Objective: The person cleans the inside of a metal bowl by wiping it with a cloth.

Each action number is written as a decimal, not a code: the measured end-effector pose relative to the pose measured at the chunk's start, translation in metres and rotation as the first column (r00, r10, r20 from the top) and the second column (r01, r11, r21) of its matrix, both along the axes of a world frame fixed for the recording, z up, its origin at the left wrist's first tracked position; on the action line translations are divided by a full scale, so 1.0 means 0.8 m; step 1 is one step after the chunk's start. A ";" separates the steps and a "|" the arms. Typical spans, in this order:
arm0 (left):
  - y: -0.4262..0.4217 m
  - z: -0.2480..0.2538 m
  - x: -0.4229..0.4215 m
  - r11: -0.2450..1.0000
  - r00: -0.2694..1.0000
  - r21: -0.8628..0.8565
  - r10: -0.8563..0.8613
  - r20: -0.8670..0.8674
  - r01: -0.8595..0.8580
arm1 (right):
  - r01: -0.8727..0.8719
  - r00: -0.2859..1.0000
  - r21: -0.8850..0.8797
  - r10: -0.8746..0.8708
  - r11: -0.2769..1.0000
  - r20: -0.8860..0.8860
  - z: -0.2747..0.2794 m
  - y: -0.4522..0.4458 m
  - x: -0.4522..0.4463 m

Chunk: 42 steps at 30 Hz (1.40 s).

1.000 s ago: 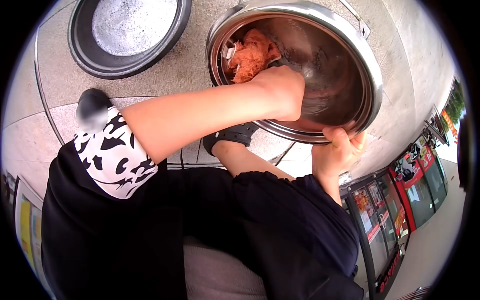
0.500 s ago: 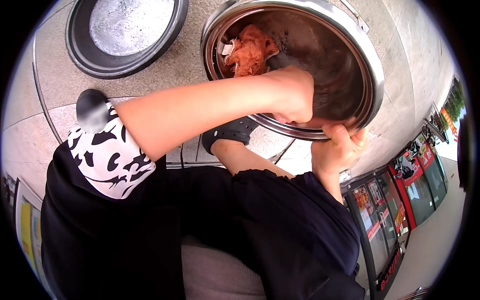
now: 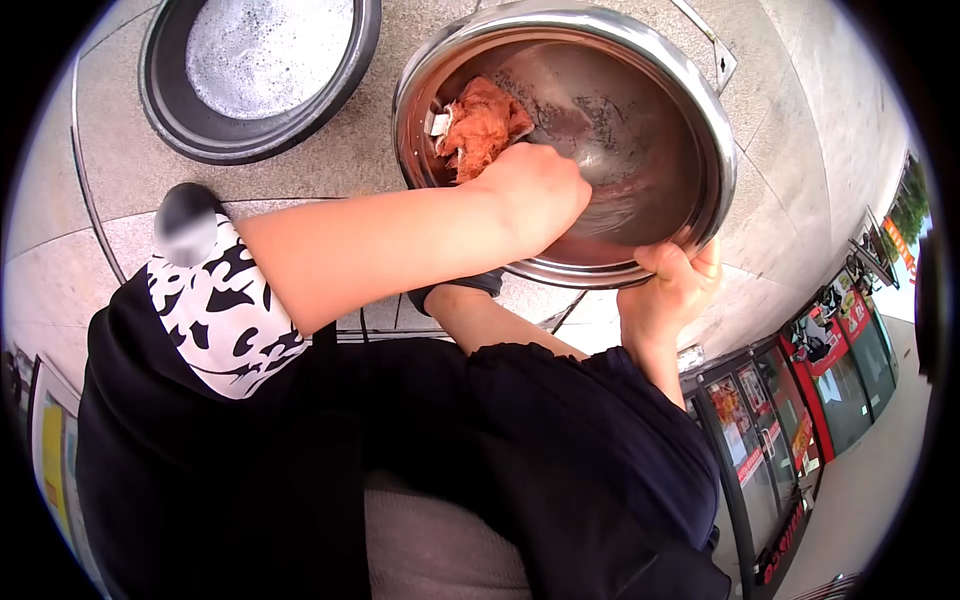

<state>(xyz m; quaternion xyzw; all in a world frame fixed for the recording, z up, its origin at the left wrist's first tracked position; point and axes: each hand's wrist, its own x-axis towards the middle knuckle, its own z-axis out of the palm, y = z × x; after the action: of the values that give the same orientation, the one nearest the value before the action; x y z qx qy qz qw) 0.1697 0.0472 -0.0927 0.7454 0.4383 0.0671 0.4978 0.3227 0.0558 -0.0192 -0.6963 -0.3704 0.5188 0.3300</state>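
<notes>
My right hand [image 3: 668, 285] grips the near right rim of a shiny steel basin [image 3: 722, 150], its thumb over the edge. The basin is tilted, its opening facing me, with dark specks on the inner wall. My left hand [image 3: 545, 190] is inside it, curled into a fist with its back up; the fingertips and anything in them are hidden. Beside that wrist, at the basin's left side, lies a crumpled orange-red cloth [image 3: 478, 125] with a white tag. My left forearm crosses in front of the near left rim.
A black tub [image 3: 165, 110] of foamy liquid stands on the stone paving at the upper left. A bracket-like metal piece [image 3: 722, 65] is beyond the basin. My dark shoe [image 3: 460, 290] is just below the basin. Shopfronts [image 3: 770, 420] show at the right.
The basin has shifted left, with my right hand still on its rim. My left fist has moved left and slightly up, closer to the cloth. More of the basin's inside shows.
</notes>
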 end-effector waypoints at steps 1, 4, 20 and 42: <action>-0.004 -0.001 0.000 1.000 1.000 0.002 -0.003 0.002 0.003 | 0.009 1.000 0.020 -0.009 1.000 -0.004 -0.001 0.005 -0.002; -0.005 0.003 -0.005 0.882 0.999 0.471 0.015 0.040 -0.032 | 0.016 0.999 0.009 -0.016 1.000 -0.036 -0.004 0.026 -0.003; 0.068 -0.012 -0.118 0.944 0.944 0.014 0.329 -0.042 -0.328 | -0.379 0.922 -0.348 0.318 0.857 -0.219 -0.050 0.100 0.049; 0.045 -0.002 -0.049 0.773 0.980 0.630 0.171 -0.101 -0.070 | 0.033 0.940 -0.620 -0.234 0.784 -0.247 -0.005 0.006 0.016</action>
<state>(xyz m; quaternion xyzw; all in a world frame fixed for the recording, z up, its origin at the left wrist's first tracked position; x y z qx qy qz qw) 0.1305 0.0835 -0.0944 0.8409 0.4753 0.1828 0.1830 0.3351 0.0610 -0.0231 -0.6992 -0.0766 0.6878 0.1793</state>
